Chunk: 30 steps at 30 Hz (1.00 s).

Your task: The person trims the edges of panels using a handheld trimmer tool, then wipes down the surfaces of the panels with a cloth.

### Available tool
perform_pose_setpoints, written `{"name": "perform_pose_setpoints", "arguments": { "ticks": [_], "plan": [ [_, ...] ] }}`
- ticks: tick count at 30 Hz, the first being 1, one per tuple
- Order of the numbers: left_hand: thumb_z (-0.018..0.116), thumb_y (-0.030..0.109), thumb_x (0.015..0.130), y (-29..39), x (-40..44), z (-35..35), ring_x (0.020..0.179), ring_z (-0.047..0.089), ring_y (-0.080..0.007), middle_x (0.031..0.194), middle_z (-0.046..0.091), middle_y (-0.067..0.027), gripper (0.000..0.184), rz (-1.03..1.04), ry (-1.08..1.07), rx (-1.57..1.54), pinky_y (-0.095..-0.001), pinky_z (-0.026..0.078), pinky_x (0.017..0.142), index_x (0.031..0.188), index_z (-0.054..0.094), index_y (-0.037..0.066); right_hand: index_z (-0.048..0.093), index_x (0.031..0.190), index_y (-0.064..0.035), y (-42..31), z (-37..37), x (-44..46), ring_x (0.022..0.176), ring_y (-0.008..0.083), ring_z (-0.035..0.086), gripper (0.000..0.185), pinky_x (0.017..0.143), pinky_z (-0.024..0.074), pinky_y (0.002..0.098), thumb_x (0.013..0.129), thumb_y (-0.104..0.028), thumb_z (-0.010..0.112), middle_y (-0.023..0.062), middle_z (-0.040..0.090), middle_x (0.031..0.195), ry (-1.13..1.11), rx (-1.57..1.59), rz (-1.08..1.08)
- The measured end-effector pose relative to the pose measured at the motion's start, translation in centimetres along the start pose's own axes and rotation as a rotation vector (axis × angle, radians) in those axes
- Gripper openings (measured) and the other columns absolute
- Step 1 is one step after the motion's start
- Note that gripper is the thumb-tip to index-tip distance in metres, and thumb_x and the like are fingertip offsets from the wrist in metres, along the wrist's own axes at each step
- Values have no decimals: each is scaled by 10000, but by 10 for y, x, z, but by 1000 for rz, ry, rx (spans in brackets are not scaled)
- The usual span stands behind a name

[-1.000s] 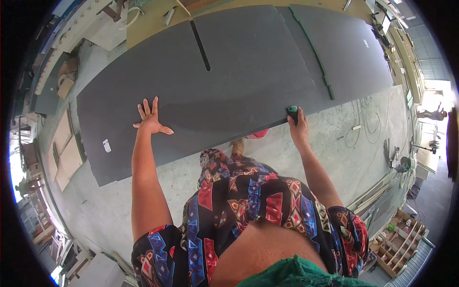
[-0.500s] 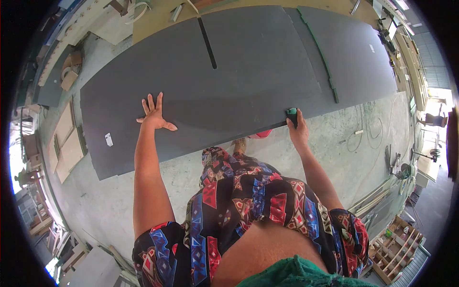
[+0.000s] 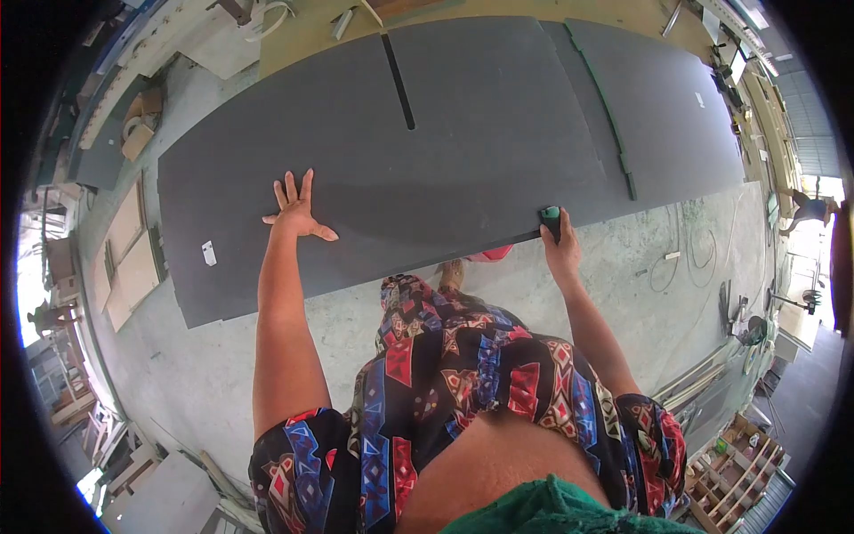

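A large dark grey panel (image 3: 480,98) with a black slot (image 3: 399,84) lies across the view. My left hand (image 3: 298,214) rests flat on its left part, fingers spread, with a small white label (image 3: 209,253) to the lower left. At the panel's near edge, my right hand (image 3: 560,246) is closed around a small black and green block (image 3: 550,217), which touches the edge. Farther right, a thin green strip (image 3: 608,111) lies on the grey surface.
Light boards (image 3: 133,254) lean at the left. Cables (image 3: 689,254) lie on the concrete floor (image 3: 427,313) at right. A wooden compartment box (image 3: 734,472) stands lower right. Another person (image 3: 808,207) is at the far right. Something red (image 3: 491,254) shows below the panel edge.
The view has shifted slightly, so the panel and its slot appear farther right. My left hand stays spread on the panel and my right hand still holds the block at the edge.
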<state>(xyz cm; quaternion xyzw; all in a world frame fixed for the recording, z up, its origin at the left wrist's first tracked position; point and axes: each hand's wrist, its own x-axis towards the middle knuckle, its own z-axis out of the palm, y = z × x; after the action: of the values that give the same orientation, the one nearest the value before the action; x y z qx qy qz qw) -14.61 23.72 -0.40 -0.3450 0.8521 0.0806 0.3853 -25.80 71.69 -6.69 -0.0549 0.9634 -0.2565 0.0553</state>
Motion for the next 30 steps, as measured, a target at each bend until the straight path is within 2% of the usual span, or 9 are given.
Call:
{"name": "perform_pose_setpoints", "arguments": {
  "ticks": [4, 10, 17, 22, 23, 26, 27, 30],
  "plan": [
    [912, 423, 453, -3, 4, 2, 1416, -169, -304, 1533, -227, -56, 1471, 11, -18, 0, -765, 181, 984, 1443, -174, 374, 392, 1385, -112, 2, 1, 1, 1032, 364, 583, 607, 838, 469, 430, 871, -371, 585, 183, 577, 1146, -8, -1, 0],
    [911, 427, 457, -4, 2, 0, 1415, -176, -301, 1528, -241, -52, 1465, 14, -30, -14, -757, 165, 999, 1447, -168, 368, 388, 1388, -106, 5, 3, 0, 1035, 367, 580, 605, 850, 460, 426, 873, -350, 590, 200, 578, 1139, 33, 1, -64],
    [899, 468, 456, -7, 2, 3, 1416, -168, -298, 1538, -211, -40, 1429, 19, -6, -35, -768, 149, 999, 1459, -115, 379, 386, 1391, -104, -10, -5, 1, 1039, 372, 574, 629, 864, 449, 431, 862, -366, 605, 204, 576, 1136, -89, -20, -31],
    [898, 478, 451, -11, 3, 4, 1416, -169, -297, 1538, -211, -31, 1426, 36, 13, -46, -772, 153, 995, 1453, -113, 400, 410, 1371, -102, -42, 7, -13, 989, 394, 582, 627, 811, 471, 448, 836, -335, 638, 211, 576, 1106, -170, 10, -214],
    [898, 478, 451, -11, 3, 5, 1416, -169, -297, 1538, -211, -31, 1426, 28, 15, -51, -772, 153, 995, 1453, -113, 400, 435, 1352, -115, -45, 15, -16, 919, 399, 598, 620, 745, 489, 456, 819, -338, 659, 197, 583, 1058, -146, 3, -278],
    [900, 477, 447, -13, 6, 7, 1416, -168, -297, 1540, -204, -30, 1420, 29, 20, -61, -774, 147, 996, 1455, -99, 407, 461, 1330, -134, -65, 17, -27, 854, 387, 613, 614, 684, 500, 453, 801, -357, 679, 174, 589, 1003, -255, -22, -397],
    [900, 475, 449, -13, 5, 6, 1416, -168, -296, 1541, -202, -29, 1418, 42, 22, -65, -773, 141, 998, 1456, -95, 405, 471, 1321, -149, -70, 22, -31, 804, 377, 619, 624, 638, 505, 449, 781, -364, 698, 158, 588, 957, -225, -21, -477],
    [901, 470, 453, -17, 6, 7, 1416, -169, -295, 1540, -203, -27, 1414, 47, 19, -80, -770, 131, 1004, 1458, -91, 403, 472, 1321, -150, -83, 32, -37, 805, 361, 621, 634, 628, 507, 441, 770, -356, 709, 150, 583, 948, -322, -55, -547]
  ]
}}
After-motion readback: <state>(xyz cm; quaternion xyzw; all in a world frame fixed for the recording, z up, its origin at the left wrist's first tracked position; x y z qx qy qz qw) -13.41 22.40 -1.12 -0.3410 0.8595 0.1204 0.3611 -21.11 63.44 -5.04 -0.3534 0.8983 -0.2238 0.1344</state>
